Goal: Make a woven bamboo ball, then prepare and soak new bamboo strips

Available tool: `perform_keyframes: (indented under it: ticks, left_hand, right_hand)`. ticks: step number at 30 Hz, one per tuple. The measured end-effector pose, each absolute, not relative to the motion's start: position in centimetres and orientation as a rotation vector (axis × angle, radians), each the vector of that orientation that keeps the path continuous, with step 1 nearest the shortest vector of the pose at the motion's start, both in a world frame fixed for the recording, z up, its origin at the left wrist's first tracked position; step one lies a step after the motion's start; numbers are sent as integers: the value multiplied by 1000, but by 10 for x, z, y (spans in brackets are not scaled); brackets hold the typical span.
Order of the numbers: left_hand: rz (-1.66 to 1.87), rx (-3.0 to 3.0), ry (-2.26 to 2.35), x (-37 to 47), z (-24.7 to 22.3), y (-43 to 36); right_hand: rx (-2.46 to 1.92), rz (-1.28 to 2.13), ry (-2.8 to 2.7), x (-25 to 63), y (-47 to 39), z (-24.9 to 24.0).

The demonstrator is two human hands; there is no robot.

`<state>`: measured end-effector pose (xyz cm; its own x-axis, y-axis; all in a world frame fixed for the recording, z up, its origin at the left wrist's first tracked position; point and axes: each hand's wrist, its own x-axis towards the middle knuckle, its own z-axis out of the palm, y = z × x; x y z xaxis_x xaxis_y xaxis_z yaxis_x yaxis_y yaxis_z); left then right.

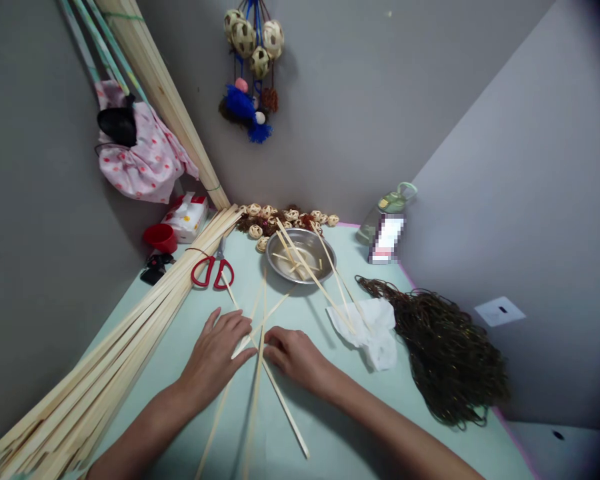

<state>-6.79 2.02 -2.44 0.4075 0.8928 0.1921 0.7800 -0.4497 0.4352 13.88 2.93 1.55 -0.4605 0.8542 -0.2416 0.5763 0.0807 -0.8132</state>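
Note:
Several thin bamboo strips point(286, 404) cross one another in a loose star on the pale green table, with the crossing between my hands. My left hand point(223, 343) lies over the left side of the crossing, holding strips down with its fingers and thumb. On the right of it, my right hand point(295, 357) is closed, fingertips curled together at the strips' crossing; its fingers partly hide what they pinch. Beyond the hands stands a metal bowl point(330, 268) holding short strip pieces, with longer strips leaning over its rim onto a white cloth point(380, 337).
A long bundle of bamboo strips point(145, 320) runs along the left. Red-handled scissors point(212, 272) lie beside it. Small woven balls point(255, 231) sit behind the bowl. On the right are dark cord point(450, 360), a phone point(387, 239) and a green bottle point(370, 225).

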Motion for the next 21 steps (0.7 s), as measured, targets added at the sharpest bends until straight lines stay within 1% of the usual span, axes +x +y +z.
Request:
perform_keyframes:
  ticks: [4,7,14,18,21]
  left_hand:
    - [585,2395,1444,-69,-25,21]
    - [586,2396,1429,-71,-25,22]
    - [545,2410,1311,-83,-27,22]
    - [536,2360,1216,-92,-26,19]
    - [532,2344,1242,-92,-20,19]
  right_hand:
    - [-1339,858,-2467,151,18,22]
    - [-1276,704,-2547,154,7,18]
    - [-1100,625,-2629,174,12,14]
    - [-1088,597,-2659,189,23,17]
    - [-1088,581,-2635,191,29,14]
